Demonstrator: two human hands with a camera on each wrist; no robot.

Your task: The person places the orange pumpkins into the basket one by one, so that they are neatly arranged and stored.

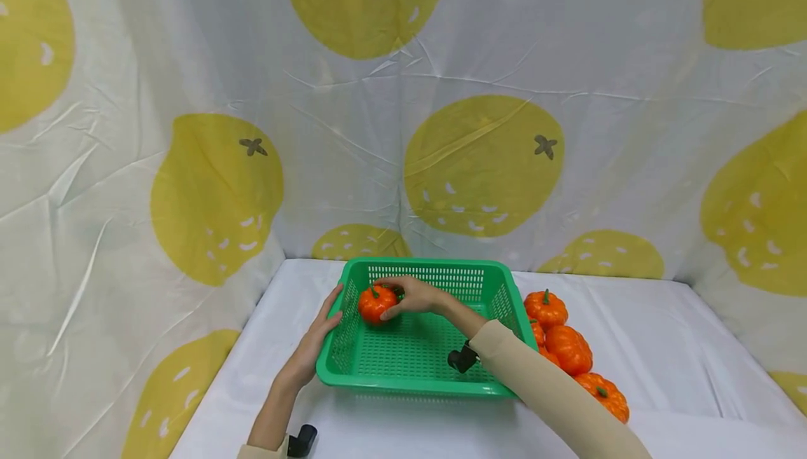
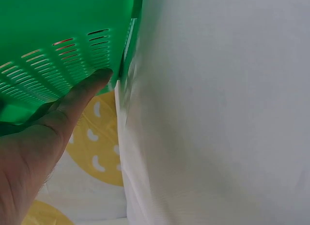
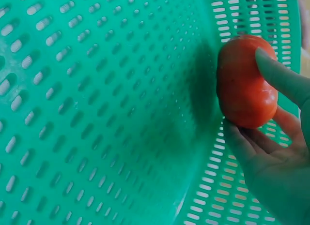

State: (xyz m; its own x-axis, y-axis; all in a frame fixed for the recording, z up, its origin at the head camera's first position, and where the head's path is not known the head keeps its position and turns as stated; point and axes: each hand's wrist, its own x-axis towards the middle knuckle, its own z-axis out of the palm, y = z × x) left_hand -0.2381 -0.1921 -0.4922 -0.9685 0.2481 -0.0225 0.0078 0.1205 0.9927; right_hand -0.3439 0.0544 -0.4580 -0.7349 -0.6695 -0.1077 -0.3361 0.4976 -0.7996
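Note:
Inside the green basket (image 1: 429, 387), near its left wall, my right hand (image 1: 412, 296) holds a small orange pumpkin (image 1: 373, 307) with a green stem. The right wrist view shows the thumb on one side of the pumpkin (image 3: 244, 82) and the fingers of the right hand (image 3: 278, 162) on the other. My left hand (image 1: 313, 343) rests against the outside of the basket's left wall. Its straight finger lies along the slotted green wall (image 2: 72, 55) in the left wrist view; the other fingers are partly hidden there.
Several more orange pumpkins (image 1: 569, 349) sit on the white tablecloth (image 1: 668, 361) just right of the basket, some partly hidden by its rim and my right sleeve (image 1: 548, 396). A lemon-print curtain (image 1: 353, 179) hangs behind and along both sides.

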